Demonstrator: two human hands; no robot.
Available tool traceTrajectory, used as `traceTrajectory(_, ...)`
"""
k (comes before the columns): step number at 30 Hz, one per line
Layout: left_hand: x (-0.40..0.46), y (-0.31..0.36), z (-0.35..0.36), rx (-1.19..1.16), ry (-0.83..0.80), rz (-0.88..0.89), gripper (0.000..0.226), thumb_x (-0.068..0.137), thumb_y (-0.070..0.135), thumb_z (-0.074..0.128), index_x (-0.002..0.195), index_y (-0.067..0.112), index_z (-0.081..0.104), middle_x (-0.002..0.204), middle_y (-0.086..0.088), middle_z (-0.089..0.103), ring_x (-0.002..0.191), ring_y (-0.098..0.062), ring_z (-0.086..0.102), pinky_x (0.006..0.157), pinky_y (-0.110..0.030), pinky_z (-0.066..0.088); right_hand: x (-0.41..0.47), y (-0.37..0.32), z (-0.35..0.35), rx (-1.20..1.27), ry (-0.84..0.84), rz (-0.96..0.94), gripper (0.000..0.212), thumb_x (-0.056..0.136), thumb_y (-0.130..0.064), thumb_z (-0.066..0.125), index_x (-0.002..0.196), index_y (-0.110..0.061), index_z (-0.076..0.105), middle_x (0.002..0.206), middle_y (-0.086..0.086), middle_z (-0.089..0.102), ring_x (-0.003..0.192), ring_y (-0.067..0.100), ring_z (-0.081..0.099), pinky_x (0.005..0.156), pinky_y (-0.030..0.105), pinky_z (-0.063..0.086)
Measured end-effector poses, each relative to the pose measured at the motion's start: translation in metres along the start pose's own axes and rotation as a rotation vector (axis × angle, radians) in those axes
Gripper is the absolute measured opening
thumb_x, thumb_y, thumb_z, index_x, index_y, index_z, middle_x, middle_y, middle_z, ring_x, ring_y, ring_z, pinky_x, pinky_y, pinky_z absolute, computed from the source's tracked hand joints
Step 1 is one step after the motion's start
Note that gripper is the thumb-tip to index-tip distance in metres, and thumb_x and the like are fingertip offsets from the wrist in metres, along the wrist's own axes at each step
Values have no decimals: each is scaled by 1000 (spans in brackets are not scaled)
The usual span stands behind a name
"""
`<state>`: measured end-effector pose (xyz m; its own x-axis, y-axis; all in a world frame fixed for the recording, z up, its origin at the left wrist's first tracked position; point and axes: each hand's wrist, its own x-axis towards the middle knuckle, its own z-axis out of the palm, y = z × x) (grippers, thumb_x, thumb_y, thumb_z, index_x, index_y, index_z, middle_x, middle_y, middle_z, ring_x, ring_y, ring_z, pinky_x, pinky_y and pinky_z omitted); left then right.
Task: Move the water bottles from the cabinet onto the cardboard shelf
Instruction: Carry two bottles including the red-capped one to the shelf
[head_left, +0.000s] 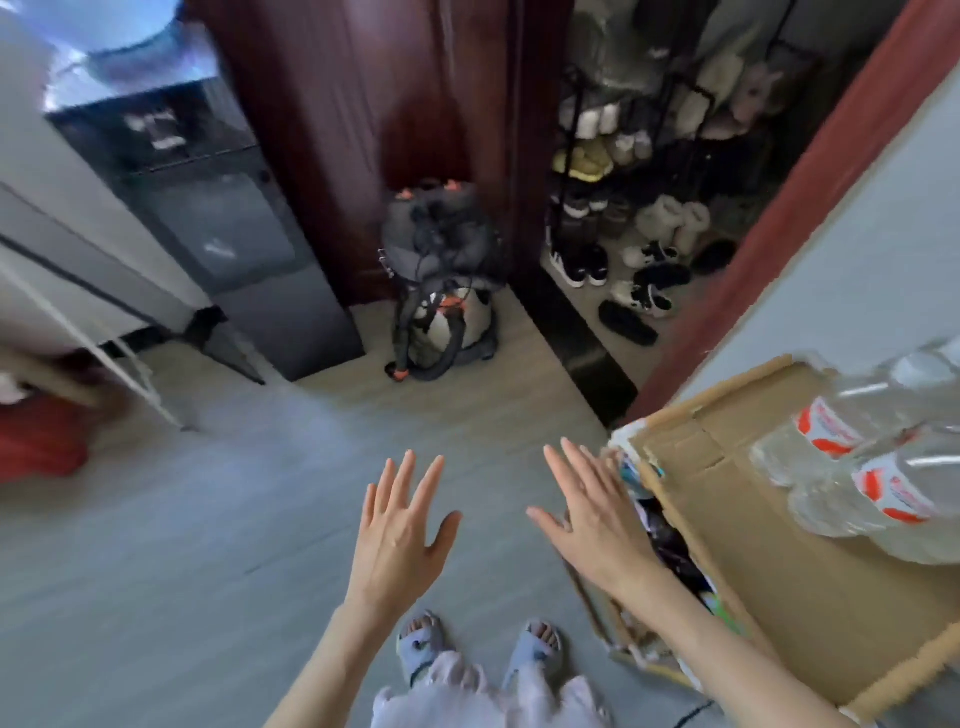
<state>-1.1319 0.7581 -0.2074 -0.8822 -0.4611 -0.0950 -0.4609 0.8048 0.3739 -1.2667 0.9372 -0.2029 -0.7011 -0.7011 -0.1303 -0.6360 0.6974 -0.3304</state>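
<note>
Water bottles (852, 467) blurred, cut off at right edge; label text unreadable. Cardboard shelf (769, 561) contents below mostly hidden, perhaps packets.

2 hands (400, 525), 2 water bottles (852, 431), 1 cardboard shelf (769, 545), 1 vacuum cleaner (441, 280).

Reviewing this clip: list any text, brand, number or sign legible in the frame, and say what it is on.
No text can be read in this frame.
Water bottles on the cardboard shelf: red and white labels carry print, too blurred to read.
Water dispenser: pale marks on its dark front, blurred, unreadable.
Vacuum cleaner: no readable lettering.
Shoes on the shoe rack: no readable marks.
</note>
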Motion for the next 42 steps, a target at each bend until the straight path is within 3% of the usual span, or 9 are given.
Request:
traceTrajectory(2, -24, -39, -11, -4, 44, -124, 64, 83, 58, 24, 140, 30, 26, 149, -11, 28, 139, -34, 21, 110, -48, 23, 15, -42, 7, -47, -34, -106, 70, 84, -62, 24, 134, -15, 42, 136, 11, 50, 124, 29, 49, 100, 51, 36)
traceTrajectory(6, -74, -121, -35, -40, 131, -357, 66, 80, 57, 26, 138, 26, 32, 147, -13, 32, 137, -37, 24, 109, -51, 23, 41, -142, 36, -29, -108, -323, 82, 76, -66, 18, 142, -19, 26, 150, 9, 28, 140, 27, 24, 114, 42, 11)
traceTrajectory(10, -140, -201, -61, -84, 237, -541, 62, 80, 54, 33, 135, 24, 39, 142, -15, 40, 132, -40, 33, 104, -55, 28, 45, -261, 81, -5, -191, -519, 85, 73, -67, 16, 144, -21, 21, 153, 7, 21, 142, 25, 16, 115, 41, 5)
traceTrajectory(17, -295, -332, -87, -134, 359, -967, 70, 76, 58, 26, 137, 26, 35, 146, -13, 33, 137, -37, 23, 109, -53, 21, 7, -472, 173, -52, -320, -914, 76, 78, -60, 27, 137, -15, 37, 144, 14, 39, 134, 32, 35, 110, 50, 21)
traceTrajectory(20, -350, -368, -102, -145, 440, -1137, 74, 73, 61, 19, 139, 29, 29, 151, -9, 24, 141, -31, 14, 113, -46, 13, -7, -548, 199, -89, -372, -1061, 77, 78, -62, 24, 139, -15, 34, 146, 13, 36, 136, 31, 32, 111, 48, 19)
traceTrajectory(23, -389, -403, -112, -136, 510, -1277, 74, 73, 61, 19, 139, 29, 30, 150, -11, 26, 140, -32, 16, 113, -46, 15, -14, -618, 224, -110, -401, -1189, 79, 78, -63, 23, 140, -16, 32, 147, 13, 34, 137, 31, 29, 112, 48, 18)
traceTrajectory(29, -428, -482, -126, -199, 576, -1463, 76, 72, 62, 16, 140, 30, 26, 152, -8, 20, 142, -29, 10, 114, -44, 12, -16, -742, 280, -141, -464, -1364, 75, 81, -61, 33, 139, -15, 34, 146, 15, 36, 135, 33, 33, 111, 50, 20)
traceTrajectory(34, -452, -584, -169, -214, 647, -1575, 79, 70, 64, 14, 140, 29, 26, 153, -8, 17, 142, -29, 8, 115, -45, 11, 3, -865, 321, -143, -498, -1484, 81, 78, -65, 18, 142, -17, 27, 150, 11, 30, 140, 29, 24, 114, 48, 13)
traceTrajectory(42, -499, -724, -253, -173, 766, -1700, 75, 74, 61, 18, 139, 26, 30, 152, -9, 22, 142, -29, 11, 113, -47, 14, 6, -1069, 369, -129, -519, -1627, 77, 81, -63, 23, 140, -15, 32, 146, 13, 35, 137, 32, 29, 112, 50, 17)
